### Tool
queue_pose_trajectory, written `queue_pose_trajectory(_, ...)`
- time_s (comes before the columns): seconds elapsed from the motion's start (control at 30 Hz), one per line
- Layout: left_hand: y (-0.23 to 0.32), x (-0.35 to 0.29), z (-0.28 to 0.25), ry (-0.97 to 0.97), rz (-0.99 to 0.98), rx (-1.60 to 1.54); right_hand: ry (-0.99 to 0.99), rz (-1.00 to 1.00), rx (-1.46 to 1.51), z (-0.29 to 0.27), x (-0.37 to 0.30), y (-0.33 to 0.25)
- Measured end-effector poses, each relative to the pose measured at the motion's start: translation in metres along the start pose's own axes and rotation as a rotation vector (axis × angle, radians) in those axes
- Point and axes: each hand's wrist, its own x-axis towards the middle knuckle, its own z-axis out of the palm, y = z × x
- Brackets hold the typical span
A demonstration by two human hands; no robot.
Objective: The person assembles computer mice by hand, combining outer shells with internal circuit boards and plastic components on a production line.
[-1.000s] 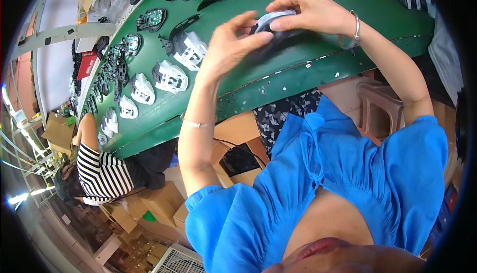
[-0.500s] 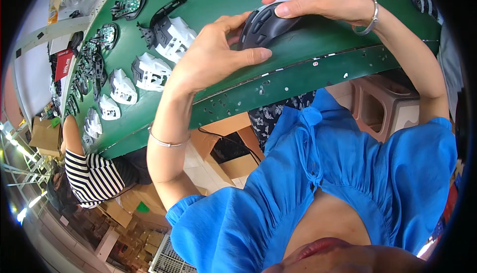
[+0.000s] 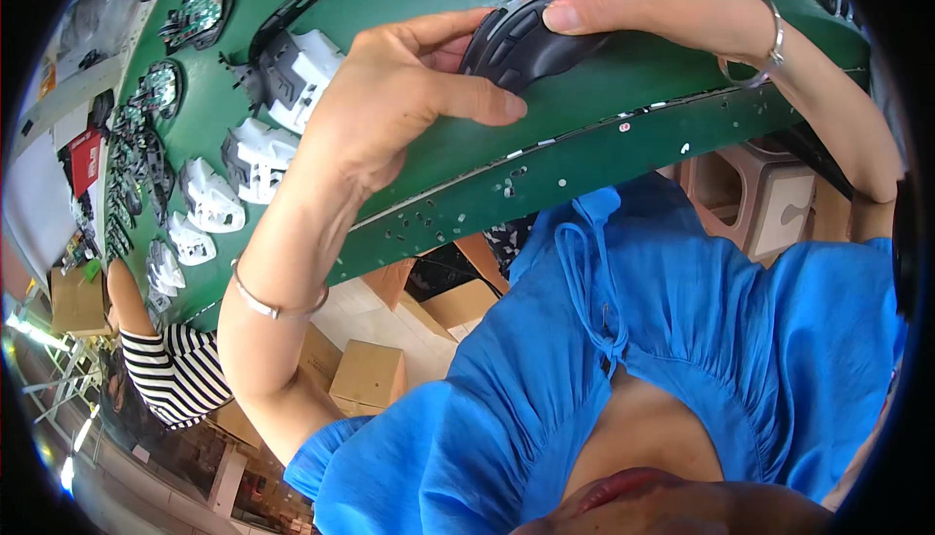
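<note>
Above the green table, both my hands hold a dark computer mouse (image 3: 531, 53) with a curved body, side buttons and a lighter grey strip along its top edge. My left hand (image 3: 385, 97) grips its left end, fingers behind it and the thumb stretched along the near side. At the other end my right hand (image 3: 672, 9) pinches it, thumb on the near face and fingers over the top. The mouse's far side is hidden. Just left of my left hand lies a white and grey mouse shell (image 3: 297, 73) with a black curved piece (image 3: 289, 17) against it.
Several white shells (image 3: 211, 194) lie in a row down the table's left part. Beyond them are circuit boards (image 3: 200, 14) in black bases and a heap of dark parts (image 3: 141, 150). A co-worker in a striped sleeve (image 3: 170, 369) is at the left. Cardboard boxes (image 3: 368, 374) stand below the table.
The view has shifted, so the table's parts appear further left. My hands keep their hold on the mouse, which has barely changed its tilt.
</note>
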Motion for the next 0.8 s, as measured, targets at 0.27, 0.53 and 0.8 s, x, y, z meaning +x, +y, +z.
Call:
queue_pose_trajectory(0.27, -0.027, -0.005, 0.011, 0.089, 0.389, 0.243, -0.045, -0.137, -0.040, 0.018, -0.020, 0.029)
queue_pose_trajectory(0.53, -0.083, -0.059, 0.027, 0.870, 0.926, 0.704, 1.044, -0.025, -0.576, -0.039, -0.066, 0.083)
queue_pose_trajectory(0.8, -0.057, -0.027, 0.003, 1.548, 0.522, 1.238, 0.886, -0.359, -0.608, -0.018, -0.012, 0.033)
